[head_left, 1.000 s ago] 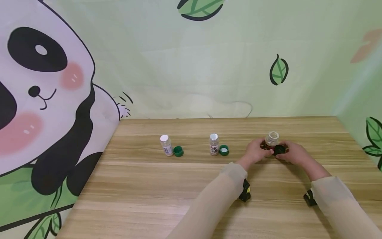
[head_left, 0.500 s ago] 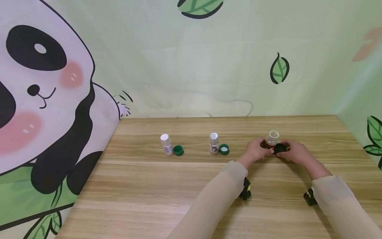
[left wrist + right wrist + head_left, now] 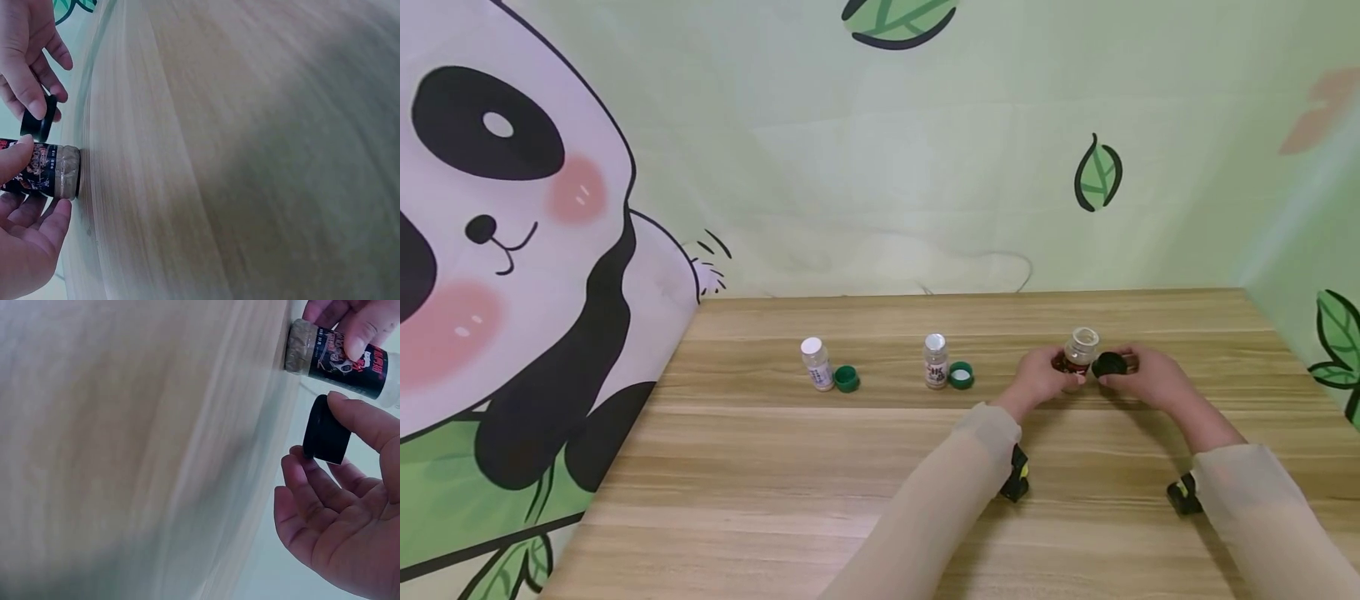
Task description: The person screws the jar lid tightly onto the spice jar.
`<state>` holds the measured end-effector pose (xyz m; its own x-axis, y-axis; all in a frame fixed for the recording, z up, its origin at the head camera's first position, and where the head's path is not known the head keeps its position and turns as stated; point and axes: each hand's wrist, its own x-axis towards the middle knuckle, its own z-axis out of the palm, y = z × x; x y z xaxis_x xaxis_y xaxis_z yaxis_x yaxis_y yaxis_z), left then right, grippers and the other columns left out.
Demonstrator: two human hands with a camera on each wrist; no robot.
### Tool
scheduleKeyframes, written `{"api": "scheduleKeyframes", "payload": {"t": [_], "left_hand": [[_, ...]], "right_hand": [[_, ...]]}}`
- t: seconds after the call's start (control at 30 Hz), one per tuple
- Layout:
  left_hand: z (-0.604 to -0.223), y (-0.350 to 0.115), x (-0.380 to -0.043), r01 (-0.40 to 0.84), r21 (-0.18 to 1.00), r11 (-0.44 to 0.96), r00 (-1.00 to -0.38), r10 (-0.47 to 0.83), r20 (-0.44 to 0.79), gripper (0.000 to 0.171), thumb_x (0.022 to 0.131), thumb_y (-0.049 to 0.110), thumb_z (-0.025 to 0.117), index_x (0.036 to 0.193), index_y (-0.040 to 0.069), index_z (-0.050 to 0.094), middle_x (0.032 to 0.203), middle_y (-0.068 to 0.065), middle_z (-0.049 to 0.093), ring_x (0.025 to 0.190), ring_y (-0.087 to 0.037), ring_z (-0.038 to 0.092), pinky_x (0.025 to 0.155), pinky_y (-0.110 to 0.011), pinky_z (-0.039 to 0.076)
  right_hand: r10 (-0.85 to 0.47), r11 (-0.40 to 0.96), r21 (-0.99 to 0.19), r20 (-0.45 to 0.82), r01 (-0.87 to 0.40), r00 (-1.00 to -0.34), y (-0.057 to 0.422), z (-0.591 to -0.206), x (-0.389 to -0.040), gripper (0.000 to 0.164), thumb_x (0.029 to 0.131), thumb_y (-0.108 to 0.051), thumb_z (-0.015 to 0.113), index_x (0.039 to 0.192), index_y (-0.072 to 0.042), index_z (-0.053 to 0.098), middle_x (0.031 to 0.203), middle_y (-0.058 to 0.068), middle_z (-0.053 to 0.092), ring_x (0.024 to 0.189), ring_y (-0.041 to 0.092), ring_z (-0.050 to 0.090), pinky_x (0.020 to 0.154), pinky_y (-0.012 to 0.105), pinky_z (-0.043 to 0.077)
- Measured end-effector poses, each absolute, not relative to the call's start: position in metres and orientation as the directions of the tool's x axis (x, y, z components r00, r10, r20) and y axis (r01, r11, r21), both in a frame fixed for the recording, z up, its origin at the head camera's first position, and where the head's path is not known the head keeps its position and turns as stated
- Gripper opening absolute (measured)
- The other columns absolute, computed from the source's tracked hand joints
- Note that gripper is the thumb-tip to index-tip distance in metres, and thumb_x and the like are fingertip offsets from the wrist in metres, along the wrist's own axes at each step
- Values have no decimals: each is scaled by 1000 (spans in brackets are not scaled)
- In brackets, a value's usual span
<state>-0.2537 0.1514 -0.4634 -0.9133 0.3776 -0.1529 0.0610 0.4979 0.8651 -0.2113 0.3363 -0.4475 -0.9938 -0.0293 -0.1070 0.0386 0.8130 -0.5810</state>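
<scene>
Left of jar [image 3: 1082, 347], bottles [image 3: 936, 365], green caps [image 3: 961, 376]

2 hands [image 3: 1041, 379] [image 3: 1152, 382], gripped jar [image 3: 1080, 350], held black cap [image 3: 1108, 364]

You can reach the jar [image 3: 1081, 347] from above; your left hand [image 3: 1039, 379] blocks its left side, your right hand [image 3: 1152, 379] and the cap [image 3: 1108, 365] its right. Leftward stand two bottles [image 3: 817, 367] and green lids [image 3: 847, 380], with room between the pairs.
</scene>
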Motion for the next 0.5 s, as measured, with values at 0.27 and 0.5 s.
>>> {"api": "scheduleKeyframes", "payload": {"t": [0.27,0.5], "left_hand": [[-464,152,-253,62,862,503,-914,376,-153,42,90,14,79,130,6,69,127,-11,74,113,-17,68,91,-22,53],[-464,153,-255,81,847,526,-916,373,-145,41,90,16,79,129,6,69,126,-10,74,110,-16,67,92,-22,53]], "right_hand": [[-13,784,-619,-79,39,-997,337,-440,-206,62,95,-20,69,136,19,44,128,45,55,114,56,58,87,52,55],[1,784,-620,-60,39,-998,338,-432,-204,62,97,-21,68,140,17,43,129,45,55,115,55,57,79,41,54]]}}
